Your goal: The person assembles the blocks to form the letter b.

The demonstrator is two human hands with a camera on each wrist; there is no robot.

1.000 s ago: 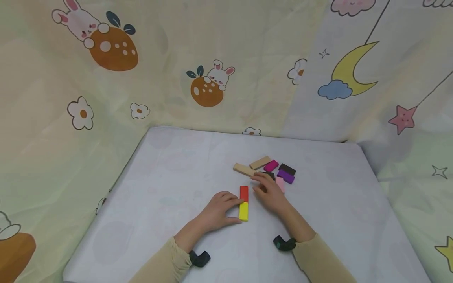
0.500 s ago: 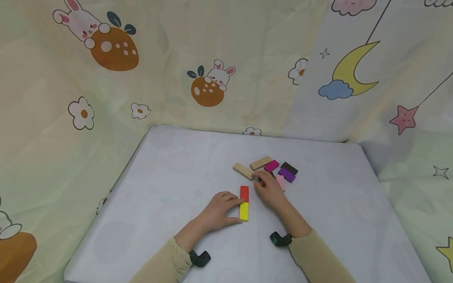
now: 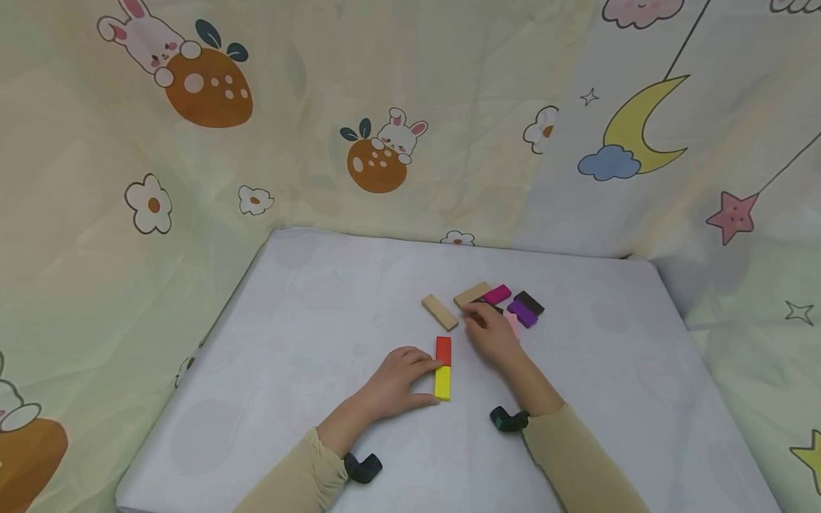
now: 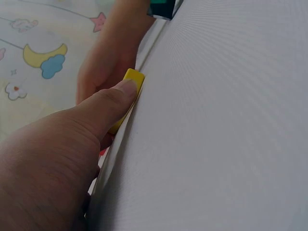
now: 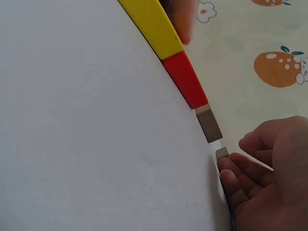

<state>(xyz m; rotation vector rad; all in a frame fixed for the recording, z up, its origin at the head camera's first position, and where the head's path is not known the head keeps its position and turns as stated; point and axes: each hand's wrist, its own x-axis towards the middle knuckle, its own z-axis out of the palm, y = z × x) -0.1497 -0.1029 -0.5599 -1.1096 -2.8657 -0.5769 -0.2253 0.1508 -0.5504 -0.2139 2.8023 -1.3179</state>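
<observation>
The right hand [image 3: 489, 335] has edged farther out from the red block [image 3: 443, 349] over the past half second, while the near wooden block [image 3: 440, 312] has swung to a steeper slant and the magenta block [image 3: 497, 293], purple block [image 3: 522, 313] and black block [image 3: 529, 302] have shifted outward. The left hand [image 3: 398, 385] stays put beside the red block, pinching the yellow block [image 3: 442, 385] — thumb at its near end, a fingertip at the seam where it meets the red block end to end.

Beyond the red block and to its right, the right hand's fingers are bent over a dark block [image 3: 492, 306], partly covered; whether they grip it, the views cannot tell. The near wooden block lies just past the red block's far end, slightly apart from it. Farther out and right of the red block are the far wooden block [image 3: 471, 293] and the magenta block; farther right, the purple block lies against the black one, with a pink block [image 3: 513, 323] half hidden by the right hand. All lie on a white-covered table [image 3: 308, 299] — rabbit-print fabric [image 3: 301, 107] rising behind, well beyond the red block.
</observation>
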